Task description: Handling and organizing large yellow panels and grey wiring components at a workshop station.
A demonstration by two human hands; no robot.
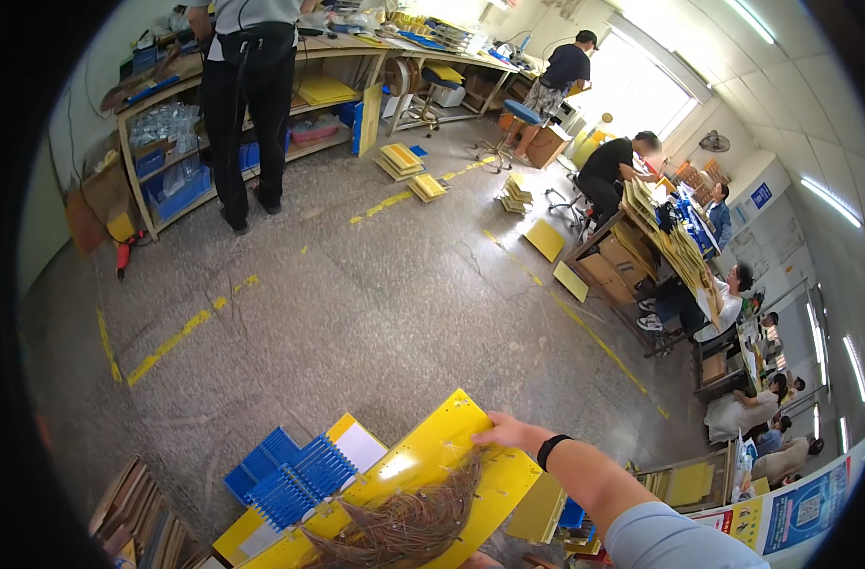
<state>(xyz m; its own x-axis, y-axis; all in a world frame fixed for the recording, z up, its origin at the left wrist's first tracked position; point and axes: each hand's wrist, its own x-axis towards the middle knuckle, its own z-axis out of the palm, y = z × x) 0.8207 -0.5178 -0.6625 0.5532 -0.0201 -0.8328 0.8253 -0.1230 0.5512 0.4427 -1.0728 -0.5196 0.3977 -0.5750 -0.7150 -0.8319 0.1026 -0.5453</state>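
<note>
A large yellow board [456, 417] lies tilted across the bottom of the head view. A tangled bundle of thin brown wires [409, 522] spreads over its face. My right hand [502, 431], with a black band at the wrist, grips the board's upper right edge with its fingers closed. At the lower rim a small patch of skin shows by the board's near edge, possibly my left hand [481, 561]; its fingers are hidden. Left of the board, blue comb-like plastic racks [300, 479] rest on another yellow board [342, 425] with white patches.
Brown panels [140, 507] stand at the lower left. Yellow board stacks [399, 161] lie on the floor beyond, near yellow floor lines [181, 341]. One person [252, 85] stands at a left workbench [347, 43]; others sit at benches along the right. More yellow boards [693, 484] stand at lower right.
</note>
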